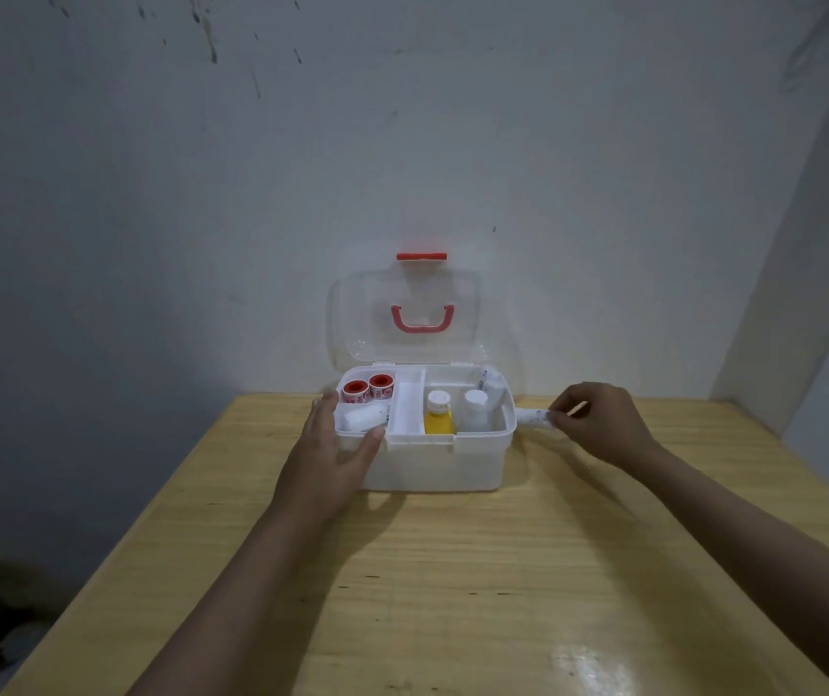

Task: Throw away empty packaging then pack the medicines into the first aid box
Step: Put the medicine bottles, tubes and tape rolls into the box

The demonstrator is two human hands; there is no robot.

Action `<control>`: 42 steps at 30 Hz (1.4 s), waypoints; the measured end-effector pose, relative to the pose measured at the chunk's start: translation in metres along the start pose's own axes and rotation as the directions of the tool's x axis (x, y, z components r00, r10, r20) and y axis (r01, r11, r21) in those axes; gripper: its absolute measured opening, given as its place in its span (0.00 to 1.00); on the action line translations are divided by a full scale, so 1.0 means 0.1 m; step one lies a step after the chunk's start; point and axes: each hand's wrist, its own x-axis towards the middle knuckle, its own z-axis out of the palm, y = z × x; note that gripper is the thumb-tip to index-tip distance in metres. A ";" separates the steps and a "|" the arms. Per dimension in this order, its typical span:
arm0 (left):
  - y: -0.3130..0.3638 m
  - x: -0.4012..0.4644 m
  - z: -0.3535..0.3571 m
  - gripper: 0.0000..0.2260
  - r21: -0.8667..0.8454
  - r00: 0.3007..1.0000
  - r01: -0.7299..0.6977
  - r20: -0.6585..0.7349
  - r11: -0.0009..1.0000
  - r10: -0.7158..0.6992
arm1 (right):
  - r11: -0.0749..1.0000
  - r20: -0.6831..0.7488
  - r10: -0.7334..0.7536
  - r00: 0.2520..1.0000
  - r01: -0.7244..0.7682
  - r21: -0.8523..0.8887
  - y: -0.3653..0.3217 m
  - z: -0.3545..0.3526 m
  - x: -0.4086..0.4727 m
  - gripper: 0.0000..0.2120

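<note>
The first aid box (430, 462) sat open on the wooden desk (452, 595), clear lid (402, 319) tipped back against the wall. The left hand (334, 454) lay spread flat against the box's front-left corner, fingers loose, gripping nothing. Over on the other side, the right hand (598, 424) pinched a white roll (533, 416) just beside the box's right wall, fingers curled around its end. Inside: two red tape rolls (368, 388) back-left, a white bandage roll (364, 418) in front of them, a yellow bottle (438, 414) and a white bottle (475, 411) to the right.
</note>
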 end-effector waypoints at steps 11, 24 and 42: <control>0.02 -0.01 -0.01 0.34 -0.011 1.000 0.023 0.015 1.000 -0.023 | 0.962 -0.212 0.055 0.976 0.005 0.272 -0.46 -0.38 -0.27 0.03; 0.00 -0.01 0.00 0.35 -0.014 0.999 0.028 0.019 1.000 -0.028 | 0.936 -0.246 -0.077 0.966 0.155 0.317 -1.11 -0.04 -0.32 0.02; -0.02 -0.02 -0.01 0.35 -0.030 1.000 -0.005 0.016 1.000 0.005 | 0.917 0.034 -0.384 0.923 0.386 -0.100 -1.55 0.51 -0.12 0.07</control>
